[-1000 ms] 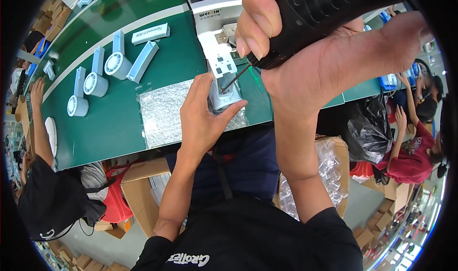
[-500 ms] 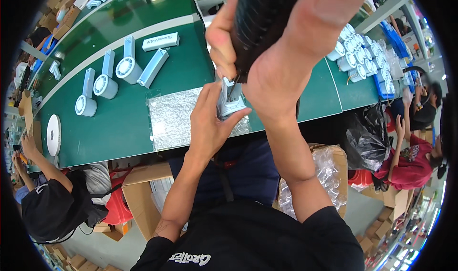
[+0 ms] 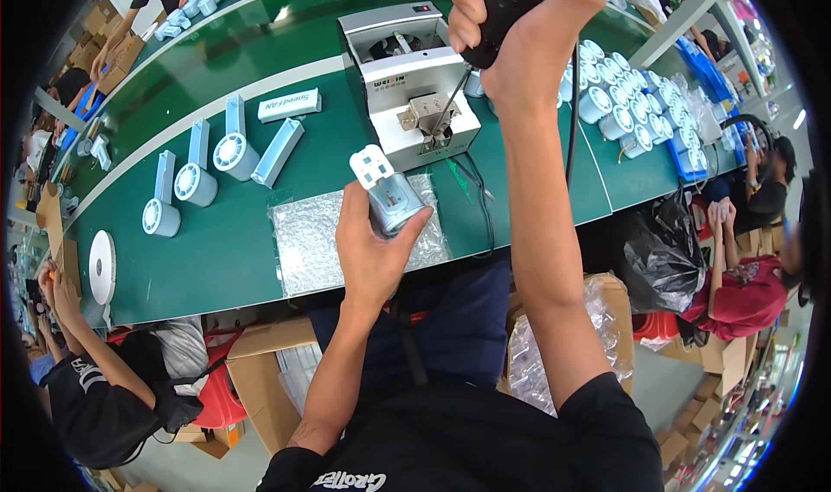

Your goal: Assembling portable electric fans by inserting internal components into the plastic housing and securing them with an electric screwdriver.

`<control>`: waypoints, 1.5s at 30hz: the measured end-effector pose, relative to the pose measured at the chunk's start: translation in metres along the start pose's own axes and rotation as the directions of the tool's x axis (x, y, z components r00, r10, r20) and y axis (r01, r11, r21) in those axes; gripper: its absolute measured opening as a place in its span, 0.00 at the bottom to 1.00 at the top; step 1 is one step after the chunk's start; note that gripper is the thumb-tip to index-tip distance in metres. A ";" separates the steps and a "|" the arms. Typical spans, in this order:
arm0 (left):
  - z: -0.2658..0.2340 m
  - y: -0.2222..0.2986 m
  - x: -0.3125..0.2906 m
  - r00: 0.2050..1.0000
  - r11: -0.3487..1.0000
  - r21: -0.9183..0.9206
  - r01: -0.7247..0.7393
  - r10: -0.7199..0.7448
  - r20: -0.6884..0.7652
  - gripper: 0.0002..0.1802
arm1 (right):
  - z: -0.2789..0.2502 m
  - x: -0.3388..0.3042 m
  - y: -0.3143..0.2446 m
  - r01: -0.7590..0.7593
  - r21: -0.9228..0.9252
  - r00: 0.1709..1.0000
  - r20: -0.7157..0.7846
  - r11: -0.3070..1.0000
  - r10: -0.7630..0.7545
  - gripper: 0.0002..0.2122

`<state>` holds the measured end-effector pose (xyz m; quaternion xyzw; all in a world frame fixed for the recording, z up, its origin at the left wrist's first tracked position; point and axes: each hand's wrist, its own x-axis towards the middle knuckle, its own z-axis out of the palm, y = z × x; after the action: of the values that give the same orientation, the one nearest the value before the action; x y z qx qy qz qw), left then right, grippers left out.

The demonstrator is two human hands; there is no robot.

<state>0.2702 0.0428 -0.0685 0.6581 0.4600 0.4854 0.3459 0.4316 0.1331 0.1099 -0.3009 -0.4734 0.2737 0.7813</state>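
Note:
My left hand [image 3: 368, 245] grips a light-blue plastic housing [image 3: 396, 205] by its sides, tilted above a silver padded sheet [image 3: 303, 254]. The housing has a white end with square openings facing up. Raised at the upper right, my right hand [image 3: 530, 68] is wrapped round a black electric screwdriver [image 3: 512, 16]. Its thin bit slants down to the front mechanism of a grey-and-black screw feeder [image 3: 394, 102]; whether a screw is on the tip is too small to tell.
Several light-blue fan parts [image 3: 196, 185] lie at the left on the green table [image 3: 216, 263], near a white reel [image 3: 101, 267]. Many round housings [image 3: 616, 122] stand at the right. A black cable [image 3: 574, 120] hangs beside my right forearm. Co-workers sit on both sides.
My right hand has lifted the screwdriver off the housing and carried it up to the feeder, which now shows. The housing in my left hand has turned and tilted.

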 end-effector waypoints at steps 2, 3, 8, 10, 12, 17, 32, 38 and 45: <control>0.000 0.003 -0.001 0.996 0.995 -0.057 0.086 -0.085 0.024 0.34 | -0.004 0.002 0.003 -0.049 0.027 0.999 -0.011 0.998 0.050 0.39; 0.001 0.005 0.000 0.996 0.994 -0.069 0.085 -0.084 0.015 0.34 | -0.004 0.002 0.002 -0.032 -0.002 0.999 0.030 0.999 0.032 0.39; 0.001 0.007 0.006 0.995 0.994 0.061 -0.096 0.095 0.012 0.35 | -0.001 0.001 -0.001 -0.013 -0.071 0.994 0.106 0.997 0.020 0.40; 0.001 0.008 0.005 0.998 0.997 0.027 -0.069 0.069 0.015 0.35 | -0.002 -0.001 -0.001 0.015 -0.074 0.996 0.087 0.997 -0.009 0.40; 0.002 0.007 0.005 0.999 0.999 -0.007 -0.041 0.042 0.019 0.35 | -0.003 -0.003 -0.007 0.032 -0.062 0.998 0.055 0.998 -0.029 0.40; 0.004 0.004 0.007 0.996 0.996 0.033 -0.086 0.085 0.013 0.35 | -0.008 -0.034 -0.042 -0.146 0.356 0.989 0.083 0.923 0.125 0.44; 0.002 0.008 0.006 0.999 0.999 0.024 -0.023 0.022 0.031 0.35 | 0.006 -0.063 -0.012 -0.152 0.213 0.981 0.152 0.965 0.121 0.37; 0.003 0.008 0.005 0.999 0.999 0.027 -0.037 0.036 0.032 0.35 | 0.008 -0.059 0.015 0.192 0.277 0.964 0.127 0.941 -0.234 0.30; 0.003 0.007 0.006 0.999 0.999 -0.009 -0.033 0.034 0.031 0.34 | 0.007 -0.060 0.011 0.116 0.279 0.971 0.171 0.953 -0.168 0.29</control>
<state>0.2754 0.0465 -0.0610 0.6719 0.4414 0.4826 0.3476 0.3989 0.0989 0.0699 -0.1298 -0.5261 0.3058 0.7828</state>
